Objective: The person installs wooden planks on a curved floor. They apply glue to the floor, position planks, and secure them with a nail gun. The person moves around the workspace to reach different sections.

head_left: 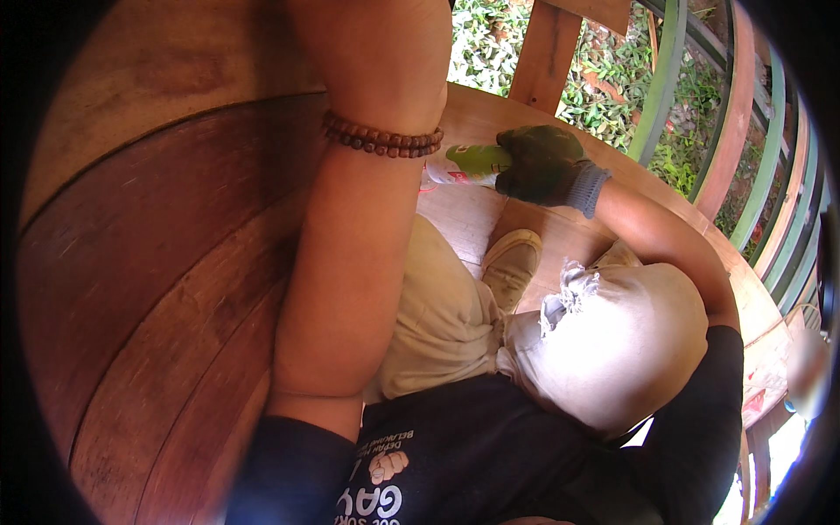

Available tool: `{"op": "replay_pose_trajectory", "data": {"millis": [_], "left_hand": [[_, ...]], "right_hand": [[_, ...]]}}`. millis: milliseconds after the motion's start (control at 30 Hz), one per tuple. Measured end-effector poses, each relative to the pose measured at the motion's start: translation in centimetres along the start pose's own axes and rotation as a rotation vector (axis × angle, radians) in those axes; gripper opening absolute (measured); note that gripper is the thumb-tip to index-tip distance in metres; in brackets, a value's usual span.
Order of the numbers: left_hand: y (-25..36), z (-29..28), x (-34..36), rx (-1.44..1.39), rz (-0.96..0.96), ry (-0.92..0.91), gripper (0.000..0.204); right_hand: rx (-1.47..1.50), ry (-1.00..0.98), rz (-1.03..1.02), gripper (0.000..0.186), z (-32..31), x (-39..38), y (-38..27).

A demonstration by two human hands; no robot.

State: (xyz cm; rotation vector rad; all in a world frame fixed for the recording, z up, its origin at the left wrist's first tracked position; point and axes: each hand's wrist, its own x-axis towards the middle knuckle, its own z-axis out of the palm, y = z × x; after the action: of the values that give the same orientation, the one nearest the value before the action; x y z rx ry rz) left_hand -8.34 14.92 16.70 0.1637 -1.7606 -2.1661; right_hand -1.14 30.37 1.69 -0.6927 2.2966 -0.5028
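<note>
My left arm reaches up across the view, a double strand of brown beads (382, 140) around its wrist. The back part of my left hand (376, 48) shows at the top edge; its fingers are out of view. My right hand (544, 164), in a dark green glove with a grey cuff, is closed around one end of a slim cylindrical container (472, 164), coloured green and white. The other end of that container points left toward my left forearm, which partly hides it. Its exact kind is unclear.
Curved reddish-brown planks (166, 289) fill the left side. My pale trousers (612, 341), torn at the knee, and a light shoe (512, 267) are over the wooden floor (459, 227). Green and brown railing slats (759, 166) stand on the right, with plants (494, 44) beyond.
</note>
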Motion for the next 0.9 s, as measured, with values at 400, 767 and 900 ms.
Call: {"op": "replay_pose_trajectory", "data": {"millis": [400, 767, 900], "left_hand": [[-0.1, 0.9, 0.3, 0.106, -0.003, 0.012, 0.019], [0.2, 1.5, -0.1, 0.064, -0.006, -0.003, 0.019], [-0.1, 1.3, -0.1, 0.034, -0.011, -0.019, 0.019]], "right_hand": [[-0.027, 0.037, -0.053, 0.025, -0.2, -0.6, -0.4], [-0.045, 0.030, -0.082, 0.023, 0.1, -0.9, 0.2], [-0.043, 0.048, -0.078, 0.023, 0.2, -1.2, 0.4]]}}
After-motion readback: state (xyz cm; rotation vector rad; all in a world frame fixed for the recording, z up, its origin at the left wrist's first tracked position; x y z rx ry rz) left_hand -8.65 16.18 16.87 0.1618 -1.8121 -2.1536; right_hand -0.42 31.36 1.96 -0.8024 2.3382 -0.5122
